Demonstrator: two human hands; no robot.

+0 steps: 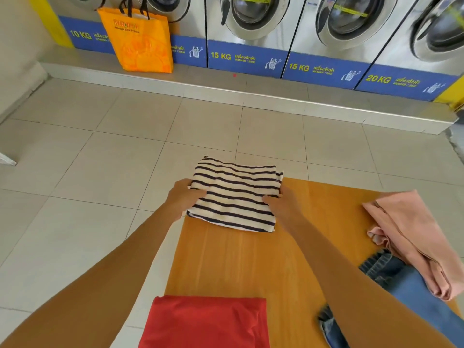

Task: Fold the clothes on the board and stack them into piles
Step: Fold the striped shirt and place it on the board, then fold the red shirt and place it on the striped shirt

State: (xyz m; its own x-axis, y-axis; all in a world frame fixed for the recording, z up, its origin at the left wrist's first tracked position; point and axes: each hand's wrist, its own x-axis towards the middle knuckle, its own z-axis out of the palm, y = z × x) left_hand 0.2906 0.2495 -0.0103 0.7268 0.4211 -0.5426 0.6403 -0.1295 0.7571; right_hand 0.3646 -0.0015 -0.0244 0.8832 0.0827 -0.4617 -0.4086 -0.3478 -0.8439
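Striped shirt (234,194) folded, stripes crosswise; both hands gripping sides.

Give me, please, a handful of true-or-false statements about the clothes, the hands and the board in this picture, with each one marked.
1. Both hands grip the striped garment, the left hand at its left edge and the right hand at its right edge. True.
2. The striped garment lies wholly on the wooden board. False: its far part overhangs the board's far left corner.
3. A red garment lies at the near end of the board. True.
4. The pink garment is neatly folded on the red one. False: it lies rumpled at the board's right side, partly over denim.
5. The orange bag sits on the board. False: it stands by the washing machines.
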